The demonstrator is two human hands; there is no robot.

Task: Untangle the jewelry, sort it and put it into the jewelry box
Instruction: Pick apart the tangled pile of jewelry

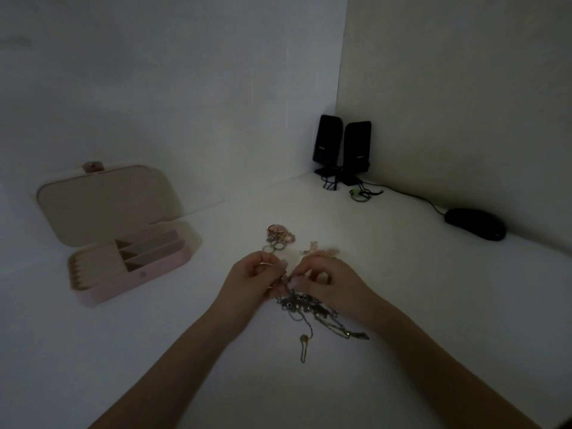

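Silver and dull gold chains lie knotted in one clump [305,308] on the white desk [402,274], toward its near edge, and both bare hands work at the top of it. The left hand [247,281] has its fingers curled, pinching a strand where the tangle begins; the right hand [328,281] meets it fingertip to fingertip, thumb and forefinger nipping the same knot. From the clump a thin chain with a small pendant [304,339] trails toward the near edge, and another strand runs off to the right.

Just beyond the hands sits a small heap of rings [276,236] — some silver hoops, some reddish-gold — and beside it, to the right, a few pale pink pieces [315,248] too dim to name.

Over by the left edge the pink jewelry box [130,261] stands open, its lid tilted back against the wall, beige ring rolls on one side and divided compartments on the other.

Back in the far corner stand two black speakers [342,147], cables spilling at their feet — a black computer mouse [475,224] rests along the right wall.
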